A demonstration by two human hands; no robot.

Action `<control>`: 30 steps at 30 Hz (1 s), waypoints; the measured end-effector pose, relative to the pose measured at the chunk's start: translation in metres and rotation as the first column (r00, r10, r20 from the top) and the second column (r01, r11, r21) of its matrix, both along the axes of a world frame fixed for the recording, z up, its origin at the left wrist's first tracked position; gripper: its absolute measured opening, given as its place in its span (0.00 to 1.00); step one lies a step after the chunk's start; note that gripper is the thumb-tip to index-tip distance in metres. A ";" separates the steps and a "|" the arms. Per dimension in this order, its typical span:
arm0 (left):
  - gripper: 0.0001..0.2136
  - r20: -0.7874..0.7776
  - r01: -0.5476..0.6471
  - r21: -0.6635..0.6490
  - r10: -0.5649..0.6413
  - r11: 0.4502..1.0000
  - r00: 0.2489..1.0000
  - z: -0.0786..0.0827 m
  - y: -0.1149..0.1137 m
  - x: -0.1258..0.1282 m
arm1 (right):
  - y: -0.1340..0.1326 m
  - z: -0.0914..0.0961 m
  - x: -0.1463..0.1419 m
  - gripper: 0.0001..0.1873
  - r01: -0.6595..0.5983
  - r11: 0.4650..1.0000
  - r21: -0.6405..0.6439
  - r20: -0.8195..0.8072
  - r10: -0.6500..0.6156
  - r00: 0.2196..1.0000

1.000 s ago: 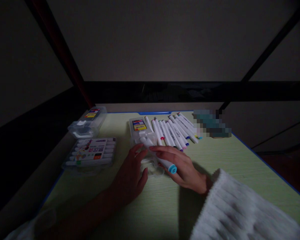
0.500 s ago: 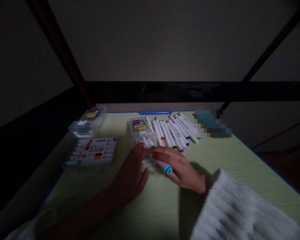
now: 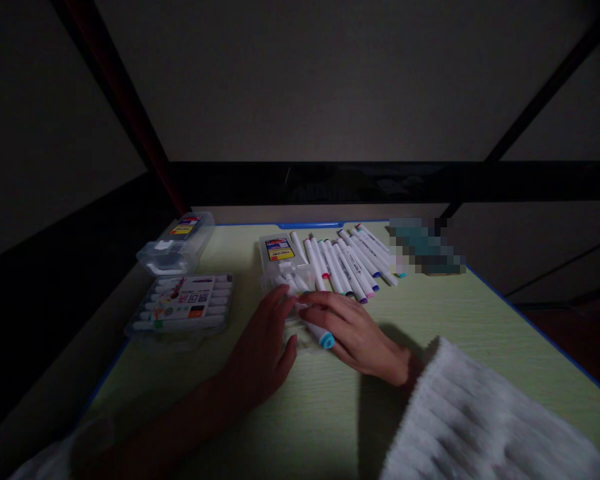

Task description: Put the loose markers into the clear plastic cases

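My right hand point(image 3: 353, 330) is closed around a white marker point(image 3: 319, 333) with a light blue cap, whose capped end points toward me. The marker lies slanted over a clear plastic marker case point(image 3: 277, 257), which has its lid open and a few white markers inside. At the case's left side is my left hand point(image 3: 263, 340), thumb apart from the fingers. Its fingertips rest at the case, close to my right fingertips. The near part of the case is partly hidden by both hands. Several loose white markers point(image 3: 350, 267) with coloured caps lie just beyond my right hand.
At the left stands another clear plastic case point(image 3: 180, 240). In front of it lies a clear case filled with white markers point(image 3: 185, 303). A blurred teal object point(image 3: 425, 247) rests at the back right of the light green table point(image 3: 430, 313), which has a blue edge.
My right hand has shifted slightly left, and the blue-capped marker has moved left with it over the case. My left hand stays almost in place.
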State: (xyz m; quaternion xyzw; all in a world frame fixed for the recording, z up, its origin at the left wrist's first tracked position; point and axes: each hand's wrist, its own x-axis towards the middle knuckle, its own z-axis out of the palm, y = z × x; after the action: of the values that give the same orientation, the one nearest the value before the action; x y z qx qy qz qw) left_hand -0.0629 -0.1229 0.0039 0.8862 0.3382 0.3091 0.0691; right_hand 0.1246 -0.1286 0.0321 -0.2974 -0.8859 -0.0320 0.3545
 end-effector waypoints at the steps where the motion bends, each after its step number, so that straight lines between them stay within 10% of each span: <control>1: 0.25 -0.003 0.000 0.004 0.000 1.000 1.000 0.000 0.000 0.000 | 0.000 0.000 0.000 0.13 0.013 1.000 0.003 -0.005 -0.013 1.000; 30: 0.23 -0.007 -0.042 0.010 0.042 0.999 0.999 0.005 -0.001 0.002 | 0.003 -0.006 -0.004 0.14 -0.023 0.997 0.080 -0.021 0.025 0.999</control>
State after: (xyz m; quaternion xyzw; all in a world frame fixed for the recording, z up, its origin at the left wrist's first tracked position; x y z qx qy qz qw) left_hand -0.0607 -0.1238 0.0084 0.8804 0.3552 0.3090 0.0569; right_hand 0.1207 -0.1252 0.0257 -0.2726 -0.8836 -0.0597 0.3760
